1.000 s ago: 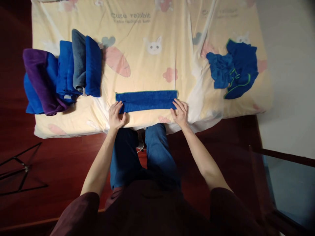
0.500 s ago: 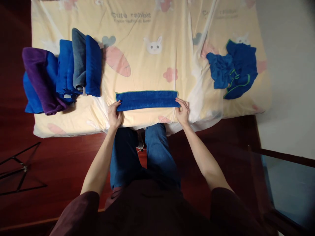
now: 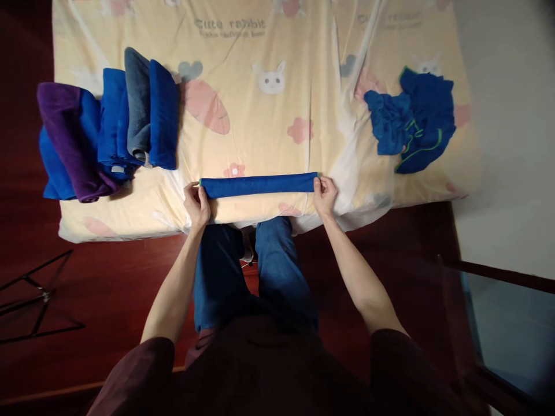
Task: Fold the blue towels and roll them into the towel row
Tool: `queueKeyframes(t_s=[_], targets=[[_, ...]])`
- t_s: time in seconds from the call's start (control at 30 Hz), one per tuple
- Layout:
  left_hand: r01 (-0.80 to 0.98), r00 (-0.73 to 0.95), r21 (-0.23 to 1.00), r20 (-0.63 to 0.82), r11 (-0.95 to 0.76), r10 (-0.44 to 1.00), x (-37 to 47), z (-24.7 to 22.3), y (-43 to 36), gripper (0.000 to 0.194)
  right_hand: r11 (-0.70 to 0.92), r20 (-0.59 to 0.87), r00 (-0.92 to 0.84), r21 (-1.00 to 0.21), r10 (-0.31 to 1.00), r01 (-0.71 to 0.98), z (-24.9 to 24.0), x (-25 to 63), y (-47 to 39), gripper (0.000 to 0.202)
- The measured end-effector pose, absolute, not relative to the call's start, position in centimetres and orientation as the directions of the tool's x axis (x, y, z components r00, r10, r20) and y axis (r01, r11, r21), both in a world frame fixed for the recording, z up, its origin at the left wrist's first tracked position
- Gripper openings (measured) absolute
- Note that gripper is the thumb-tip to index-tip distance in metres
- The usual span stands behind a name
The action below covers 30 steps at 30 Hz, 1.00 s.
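A blue towel with green edging, folded into a long narrow strip, stretches sideways near the front edge of the bed. My left hand pinches its left end between thumb and fingers. At the opposite end, my right hand grips the strip the same way. Left of it stand folded towels: a blue one, a grey one, more blue ones and a purple one. Crumpled blue cloths with green trim lie to the right.
A yellow sheet with rabbit and carrot prints covers the bed. A black metal stand is on the dark red floor at left. On the right are a pale wall and a dark-framed panel.
The blue towel has become about half as wide front to back, its far edge now nearer me. Both hands stay at its ends, the right slightly further right.
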<state>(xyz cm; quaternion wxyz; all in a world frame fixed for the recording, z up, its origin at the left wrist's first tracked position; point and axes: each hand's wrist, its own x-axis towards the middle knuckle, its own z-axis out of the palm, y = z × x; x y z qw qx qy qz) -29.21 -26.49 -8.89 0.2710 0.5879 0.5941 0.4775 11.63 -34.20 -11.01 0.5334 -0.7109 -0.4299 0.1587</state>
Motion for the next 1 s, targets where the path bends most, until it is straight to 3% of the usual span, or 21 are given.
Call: queueKeyframes(t_s=[0.43,0.63,0.77,0.9,1.0], targets=[[0.466,-0.245,0.874,0.274,-0.135,0.93,-28.9,-8.7,-26.5,0.02,-0.073,0.223,0.622,-0.908,0.751,0.413,-10.4,11.2,-34.1,0.048],[0.536,-0.251,0.834,0.303,-0.129,0.919,-29.3,-9.6,-26.9,0.019,-0.094,0.32,0.584,-0.817,0.746,0.569,-10.1,10.9,-34.6,0.038],[0.568,-0.047,0.77,0.384,-0.292,0.922,-29.5,-9.4,-27.4,0.028,-0.08,0.43,0.464,-0.662,0.775,0.746,-9.6,10.3,-35.3,0.038],[0.583,0.253,0.703,0.319,-0.407,0.914,-29.4,-8.7,-27.3,0.044,-0.003,0.369,0.267,-0.581,0.89,0.814,-9.6,10.5,-35.8,0.044],[0.587,0.341,0.667,0.31,-0.459,0.887,-29.3,-8.6,-26.8,0.051,0.023,0.337,0.212,-0.577,0.917,0.816,-9.8,10.8,-35.8,0.045]])
